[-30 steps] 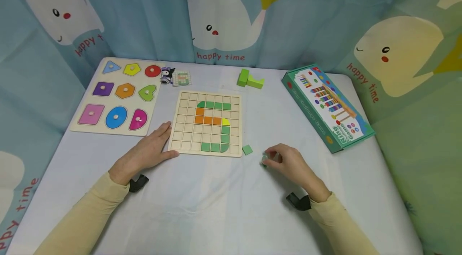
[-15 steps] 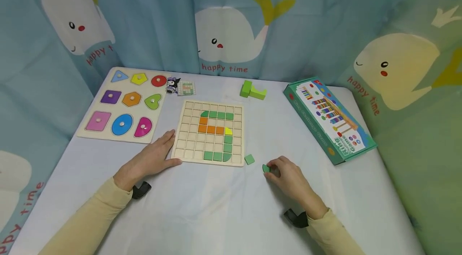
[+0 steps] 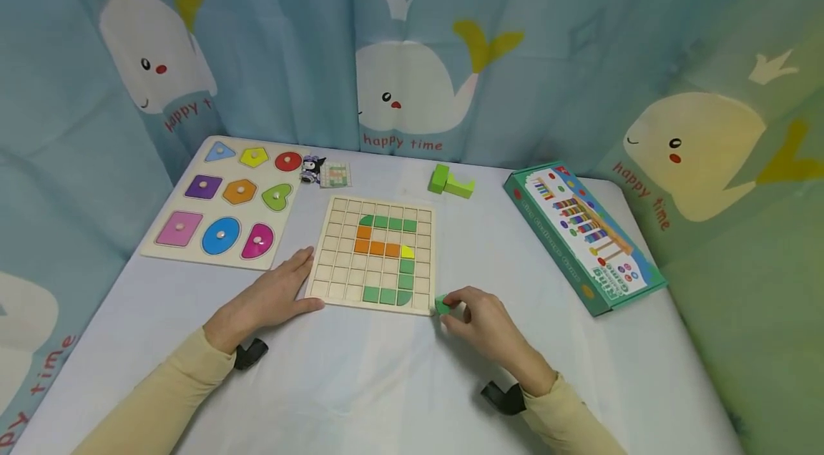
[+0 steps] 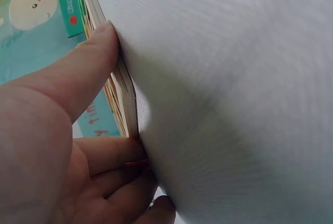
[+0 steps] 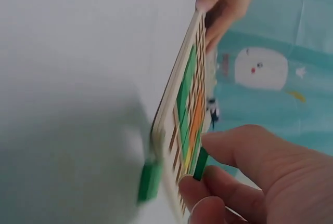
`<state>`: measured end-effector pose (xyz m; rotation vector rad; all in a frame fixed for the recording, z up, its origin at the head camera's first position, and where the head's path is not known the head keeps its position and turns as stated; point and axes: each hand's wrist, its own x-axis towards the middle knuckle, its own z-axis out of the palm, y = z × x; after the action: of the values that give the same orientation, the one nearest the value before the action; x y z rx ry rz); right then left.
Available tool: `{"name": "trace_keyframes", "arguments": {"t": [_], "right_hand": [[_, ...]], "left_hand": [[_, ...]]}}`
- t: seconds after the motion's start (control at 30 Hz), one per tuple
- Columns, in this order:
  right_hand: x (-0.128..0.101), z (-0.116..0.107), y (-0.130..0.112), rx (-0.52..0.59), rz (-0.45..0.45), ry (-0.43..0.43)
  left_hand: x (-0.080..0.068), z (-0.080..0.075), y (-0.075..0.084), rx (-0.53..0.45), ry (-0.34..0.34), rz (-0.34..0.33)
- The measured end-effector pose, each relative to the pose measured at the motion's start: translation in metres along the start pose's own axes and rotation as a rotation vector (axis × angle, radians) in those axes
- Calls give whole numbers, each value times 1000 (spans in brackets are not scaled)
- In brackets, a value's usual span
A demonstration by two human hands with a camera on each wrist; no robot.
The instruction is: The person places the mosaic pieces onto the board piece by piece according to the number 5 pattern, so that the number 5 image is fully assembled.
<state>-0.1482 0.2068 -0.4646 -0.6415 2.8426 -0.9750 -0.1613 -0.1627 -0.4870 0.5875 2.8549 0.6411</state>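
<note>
A square wooden grid board [image 3: 341,269] lies on the table with green, orange and yellow tiles set in a shape like a 5. My left hand [image 3: 270,297] rests at its near left corner, fingers along the left edge and thumb [image 4: 99,52] against the near edge. Beyond the near right corner, my right hand [image 3: 479,326] pinches a thin green tile [image 5: 201,163] between thumb and fingers, seen edge-on in the right wrist view. A second green tile [image 5: 149,182] lies on the table close to that corner; in the head view the fingers overlap this spot.
A shape-peg board [image 3: 151,244] lies at the left. Behind the grid board are a small pattern card [image 3: 336,175], a cartoon figure [image 3: 312,169] and light green blocks [image 3: 450,183]. A green game box [image 3: 582,233] lies right. Whale-print curtains [image 3: 412,97] enclose the table.
My right hand has moved left with the green tile, up to the board's near right corner. My left hand stays at the board. The head view has tilted upward.
</note>
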Motion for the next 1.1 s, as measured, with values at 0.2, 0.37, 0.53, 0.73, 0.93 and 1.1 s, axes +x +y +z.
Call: {"name": "trace_keyframes", "arguments": {"t": [0.2, 0.37, 0.53, 0.73, 0.93, 1.1], "right_hand": [[15, 20, -19, 10, -110, -66], [34, 35, -32, -17, -183, -117], [59, 44, -47, -41, -239, -123], [83, 53, -62, -99, -257, -116], [95, 65, -72, -143, -248, -162], [96, 72, -78, -164, -244, -187]], "left_hand": [[-7, 7, -1, -5, -19, -23], [-7, 9, -3, -1, -32, -18], [0, 5, -6, 14, -36, -13], [8, -3, -6, 26, -49, -17], [8, -7, -4, 22, -59, -17], [6, -7, -2, 7, -60, -18]]}}
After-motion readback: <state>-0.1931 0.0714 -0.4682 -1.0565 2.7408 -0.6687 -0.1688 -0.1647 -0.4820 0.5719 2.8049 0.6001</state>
